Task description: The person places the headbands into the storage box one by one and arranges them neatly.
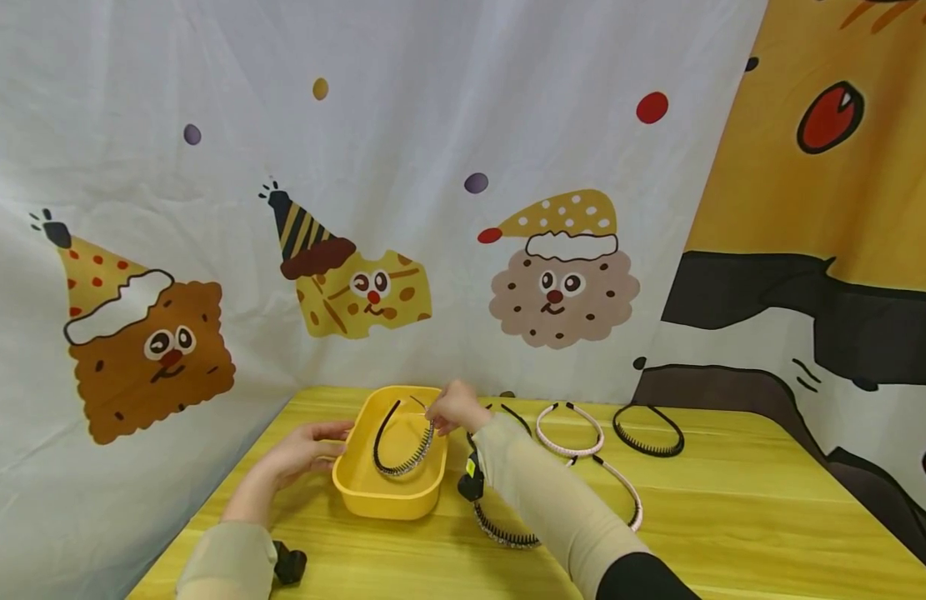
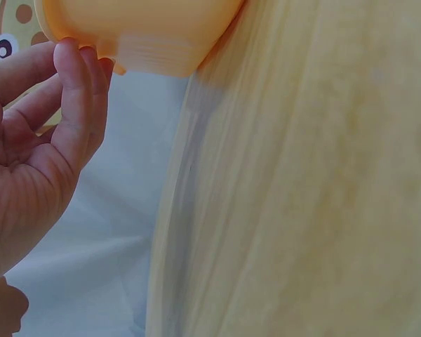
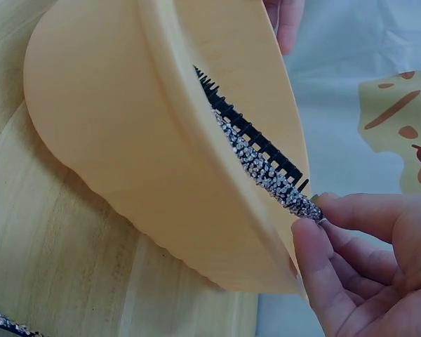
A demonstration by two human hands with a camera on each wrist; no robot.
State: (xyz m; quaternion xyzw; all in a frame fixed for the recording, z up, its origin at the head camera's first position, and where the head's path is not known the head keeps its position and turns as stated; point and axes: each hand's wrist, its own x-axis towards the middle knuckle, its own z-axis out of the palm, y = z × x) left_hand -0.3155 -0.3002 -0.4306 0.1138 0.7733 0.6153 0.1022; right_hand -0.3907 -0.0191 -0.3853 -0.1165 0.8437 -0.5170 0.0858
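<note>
A yellow plastic basin [image 1: 391,505] stands on the wooden table. My right hand [image 1: 457,407] is over its far right rim and pinches one end of a headband [image 1: 413,463] between thumb and fingertips. In the right wrist view the headband [image 3: 266,172] shows silvery glitter outside and black comb teeth inside; it dips into the basin, partly hidden behind the wall. My left hand [image 1: 305,454] is at the basin's left side. In the left wrist view its fingertips [image 2: 67,53] touch the basin just under the rim, with the fingers only slightly bent.
Right of the basin lie a pink headband [image 1: 601,437], a black toothed headband [image 1: 668,452], another pink one [image 1: 637,500] and a glittery one [image 1: 508,538], partly under my right forearm. A printed white curtain [image 1: 432,125] hangs behind the table [image 1: 770,517].
</note>
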